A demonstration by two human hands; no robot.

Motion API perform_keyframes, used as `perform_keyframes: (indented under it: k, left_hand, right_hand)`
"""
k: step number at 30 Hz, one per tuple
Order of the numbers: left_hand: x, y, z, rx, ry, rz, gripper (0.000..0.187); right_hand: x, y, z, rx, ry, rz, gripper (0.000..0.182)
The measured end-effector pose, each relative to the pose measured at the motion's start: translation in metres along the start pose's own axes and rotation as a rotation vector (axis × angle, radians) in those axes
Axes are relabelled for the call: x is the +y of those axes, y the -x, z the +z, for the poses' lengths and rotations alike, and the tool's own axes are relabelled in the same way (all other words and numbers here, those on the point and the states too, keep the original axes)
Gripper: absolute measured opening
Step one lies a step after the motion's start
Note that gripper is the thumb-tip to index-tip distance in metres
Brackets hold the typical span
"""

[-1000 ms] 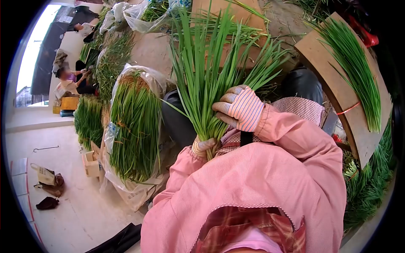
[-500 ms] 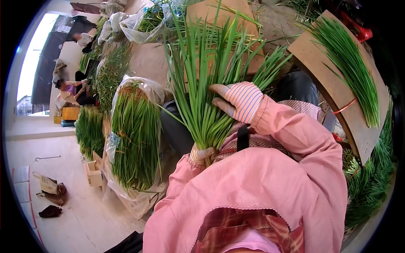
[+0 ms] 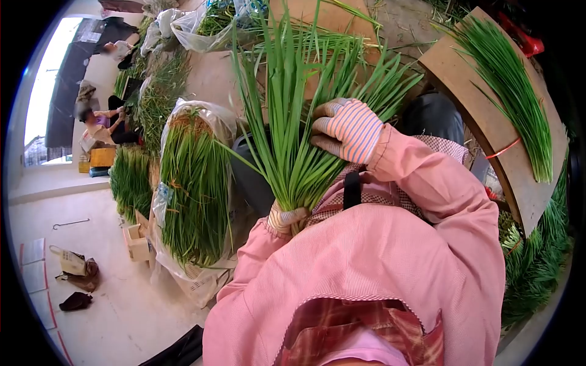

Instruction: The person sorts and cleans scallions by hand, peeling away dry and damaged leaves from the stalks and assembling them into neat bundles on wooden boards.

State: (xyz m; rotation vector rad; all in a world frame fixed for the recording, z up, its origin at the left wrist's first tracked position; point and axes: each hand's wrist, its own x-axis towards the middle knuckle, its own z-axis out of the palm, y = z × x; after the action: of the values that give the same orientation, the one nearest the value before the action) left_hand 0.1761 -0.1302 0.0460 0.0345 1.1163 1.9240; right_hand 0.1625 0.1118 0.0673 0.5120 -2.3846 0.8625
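A fanned bunch of garlic chives (image 3: 293, 146), with long flat green leaves, stands upright in front of my body. Its gathered base is wrapped by the closed fingers of my left hand (image 3: 285, 218), in a striped work glove. My right hand (image 3: 351, 130), gloved in orange and blue stripes, has its fingers curled in at the right side of the leaves, pinching some of them; the fingertips are partly hidden. Between the two hands, the leaves spread upward and to the right.
A plastic-lined crate (image 3: 207, 277) at left holds a large heap of greens (image 3: 195, 195). On a curved board (image 3: 452, 67) at right lies a chive bundle (image 3: 513, 91) with a red tie (image 3: 504, 148). Further greens (image 3: 537, 268) are below it. Two people sit far left.
My right hand has curled its fingers more and shifted slightly right among the leaves. The left hand keeps its hold on the base. The whole view has moved slightly.
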Motion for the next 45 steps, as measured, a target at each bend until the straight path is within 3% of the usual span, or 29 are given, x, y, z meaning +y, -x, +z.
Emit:
perform_keyframes:
  k: [3,6,12,21,23,31,33,40,45]
  left_hand:
    - [-0.004,-0.007,-0.005,-0.087,-0.015,0.04,0.069]
    - [-0.001,-0.004,0.0,-0.027,0.058,-0.016,0.07]
    - [-0.003,-0.007,-0.009,0.014,0.027,-0.055,0.067]
    - [-0.003,-0.007,-0.001,-0.033,0.009,-0.025,0.065]
    - [-0.003,-0.007,0.0,-0.043,0.011,-0.017,0.064]
    - [-0.002,-0.007,0.002,-0.05,-0.008,-0.021,0.064]
    - [-0.001,-0.009,0.004,-0.055,-0.024,-0.02,0.064]
    - [-0.003,-0.012,0.016,-0.028,0.028,-0.006,0.065]
    - [-0.009,-0.017,0.002,0.103,-0.064,0.123,0.059]
  right_hand:
    - [0.0,0.0,-0.005,-0.094,-0.058,0.11,0.019]
    - [0.001,-0.001,-0.006,-0.09,-0.17,0.247,0.022]
    - [0.005,-0.002,-0.004,-0.074,-0.09,0.137,0.019]
    - [0.009,0.001,0.006,-0.053,-0.035,0.189,0.024]
    - [0.011,0.0,0.004,-0.158,-0.032,0.273,0.029]
    - [0.012,0.001,-0.002,-0.17,-0.055,0.331,0.036]
    - [0.014,0.003,0.0,-0.267,-0.086,0.293,0.037]
    - [0.003,0.004,-0.006,-0.247,0.024,0.237,0.032]
    - [0.0,0.004,-0.011,-0.081,0.139,0.157,0.028]
